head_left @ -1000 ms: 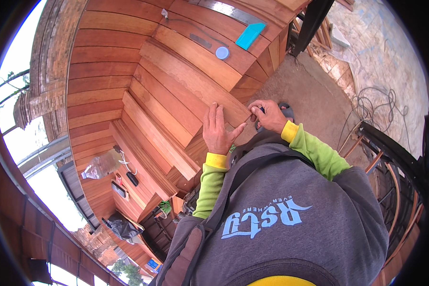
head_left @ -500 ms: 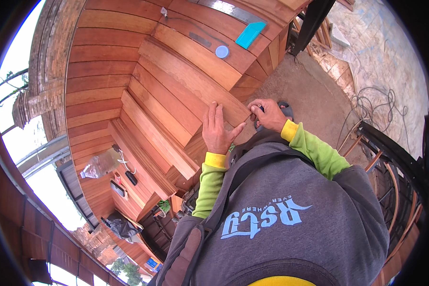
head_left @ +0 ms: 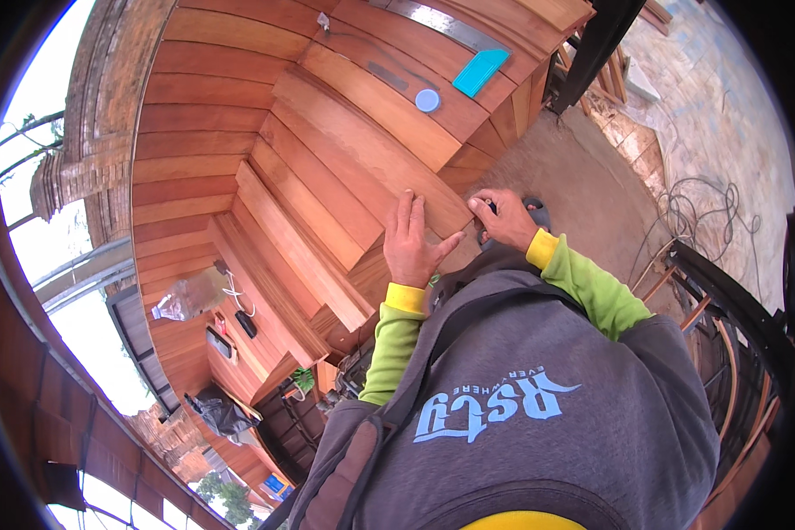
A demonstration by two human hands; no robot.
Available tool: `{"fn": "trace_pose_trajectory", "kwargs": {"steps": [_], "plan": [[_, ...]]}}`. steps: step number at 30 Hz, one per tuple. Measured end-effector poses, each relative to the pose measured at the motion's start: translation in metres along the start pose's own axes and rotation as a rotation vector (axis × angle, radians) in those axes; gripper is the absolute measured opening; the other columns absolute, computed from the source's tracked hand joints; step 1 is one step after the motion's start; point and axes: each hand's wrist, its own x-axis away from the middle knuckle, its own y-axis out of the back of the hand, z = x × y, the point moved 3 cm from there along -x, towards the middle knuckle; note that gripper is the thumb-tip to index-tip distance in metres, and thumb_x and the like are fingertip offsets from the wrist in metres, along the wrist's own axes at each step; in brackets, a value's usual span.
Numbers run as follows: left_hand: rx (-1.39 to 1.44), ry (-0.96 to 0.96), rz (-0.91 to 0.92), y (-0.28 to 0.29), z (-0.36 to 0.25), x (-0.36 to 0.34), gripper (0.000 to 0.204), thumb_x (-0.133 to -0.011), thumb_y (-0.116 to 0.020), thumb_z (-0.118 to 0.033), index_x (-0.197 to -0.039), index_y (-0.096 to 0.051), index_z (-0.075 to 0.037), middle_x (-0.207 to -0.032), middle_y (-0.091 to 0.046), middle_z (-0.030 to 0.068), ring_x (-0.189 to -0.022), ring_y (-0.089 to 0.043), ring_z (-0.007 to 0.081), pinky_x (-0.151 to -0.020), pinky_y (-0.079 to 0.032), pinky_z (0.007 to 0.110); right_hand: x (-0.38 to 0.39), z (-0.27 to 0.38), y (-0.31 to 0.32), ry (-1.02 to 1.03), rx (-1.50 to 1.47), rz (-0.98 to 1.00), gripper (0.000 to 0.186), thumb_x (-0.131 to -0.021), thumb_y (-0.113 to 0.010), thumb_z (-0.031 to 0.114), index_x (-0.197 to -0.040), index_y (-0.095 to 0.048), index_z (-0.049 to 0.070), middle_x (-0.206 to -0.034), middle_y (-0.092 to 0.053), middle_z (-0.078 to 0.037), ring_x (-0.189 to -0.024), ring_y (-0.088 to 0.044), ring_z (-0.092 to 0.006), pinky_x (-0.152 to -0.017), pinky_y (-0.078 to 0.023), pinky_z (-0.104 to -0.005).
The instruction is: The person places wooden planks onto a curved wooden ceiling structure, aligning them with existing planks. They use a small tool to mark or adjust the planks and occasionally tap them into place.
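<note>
A long reddish-brown wooden plank (head_left: 349, 132) lies across the stepped woodwork, its near end close to my body. My left hand (head_left: 411, 243) rests on that end, fingers stretched and thumb spread out toward the plank's corner. Beside the same end, my right hand (head_left: 511, 221) is closed, with its fingers bent around a small dark thing, mostly hidden, that I cannot make out. The fingertips are at the plank's end edge.
Beyond the plank are a round blue lid (head_left: 427, 101) and a metal square with a turquoise handle (head_left: 482, 72). To the left are a clear plastic bottle (head_left: 178, 302), a phone (head_left: 222, 343) and a black bag (head_left: 225, 413). A cable (head_left: 702, 203) lies coiled at right.
The whole view has shifted slightly to the right. My left hand stays on the plank's end; the fingers of my right hand have shifted slightly at its edge.
</note>
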Motion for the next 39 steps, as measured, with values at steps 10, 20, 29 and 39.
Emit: {"fn": "trace_pose_trajectory", "kwargs": {"steps": [10, 20, 29, 39], "plan": [[0.003, 0.017, 0.003, -0.001, -0.001, 0.0, 0.075, -0.058, -0.081, -0.039, -0.115, -0.056, 0.003, -0.126, -0.051, 0.0188, -0.11, -0.051, 0.0373, -0.092, -0.046, 0.043, 0.002, 0.009, 0.0, 0.057, 0.158, 0.0, 0.039, -0.085, -0.063, 0.034, -0.091, -0.066, -0.005, -0.074, -0.065, -0.02, -0.066, -0.064, -0.0273, -0.061, -0.049, -0.036], [0.044, 0.038, -0.017, 0.003, 0.002, 0.003, 0.075, -0.059, -0.082, -0.04, -0.116, -0.057, 0.002, -0.127, -0.051, 0.0171, -0.116, -0.049, 0.0356, -0.094, -0.046, 0.041, 0.0, 0.019, -0.006, 0.123, 0.343, 0.0, 0.034, -0.083, -0.064, 0.027, -0.092, -0.065, -0.006, -0.074, -0.064, -0.022, -0.067, -0.064, -0.0302, -0.062, -0.049, -0.0375], [0.088, 0.049, -0.017, -0.004, 0.004, 0.006, 0.078, -0.059, -0.083, -0.038, -0.12, -0.055, 0.001, -0.13, -0.049, 0.0168, -0.12, -0.046, 0.0356, -0.096, -0.044, 0.04, -0.001, 0.017, -0.002, 0.213, 0.347, -0.04, 0.031, -0.084, -0.064, 0.022, -0.094, -0.064, -0.006, -0.07, -0.063, -0.021, -0.06, -0.064, -0.0269, -0.057, -0.049, -0.0361], [0.189, 0.044, -0.011, 0.003, 0.016, -0.005, 0.076, -0.066, -0.079, -0.042, -0.123, -0.052, 0.001, -0.13, -0.048, 0.0192, -0.119, -0.045, 0.0381, -0.099, -0.04, 0.043, 0.003, 0.024, -0.005, 0.18, 0.306, -0.039, 0.031, -0.085, -0.063, 0.023, -0.094, -0.064, -0.007, -0.06, -0.061, -0.017, -0.047, -0.061, -0.0218, -0.048, -0.047, -0.0331]]}}
